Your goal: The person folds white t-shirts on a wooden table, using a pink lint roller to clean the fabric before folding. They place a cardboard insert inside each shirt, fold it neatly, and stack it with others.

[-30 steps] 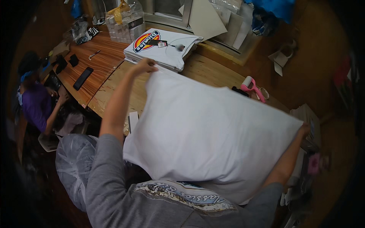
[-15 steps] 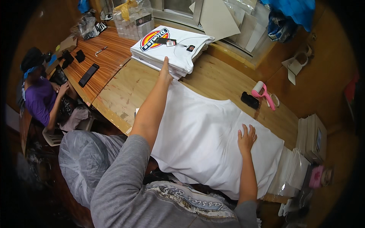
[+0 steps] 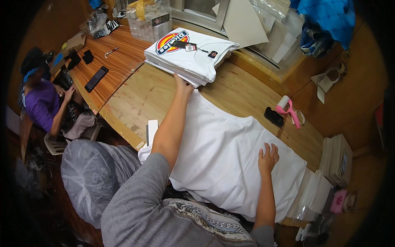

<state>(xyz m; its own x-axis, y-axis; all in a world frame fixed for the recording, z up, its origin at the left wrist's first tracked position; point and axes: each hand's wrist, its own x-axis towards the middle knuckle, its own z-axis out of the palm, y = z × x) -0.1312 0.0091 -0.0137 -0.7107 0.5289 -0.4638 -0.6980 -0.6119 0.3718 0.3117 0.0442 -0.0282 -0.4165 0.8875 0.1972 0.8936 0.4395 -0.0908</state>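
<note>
Lying flat, white shirt (image 3: 222,152) — under both hands (image 3: 267,158).

The light is soft and warm. The white shirt (image 3: 230,152) spread on the table is the brightest thing, so bright that its folds hardly show. Just past the shirt, the wooden table (image 3: 135,94) glows yellow-brown, with only weak shadows under the arms. Far from the shirt, toward the picture's rim, everything gets dark and then black. Straight table edges bend like a bowl out there. Things near the shirt look sharp. Things at the rim look soft and a bit smeared.
</note>
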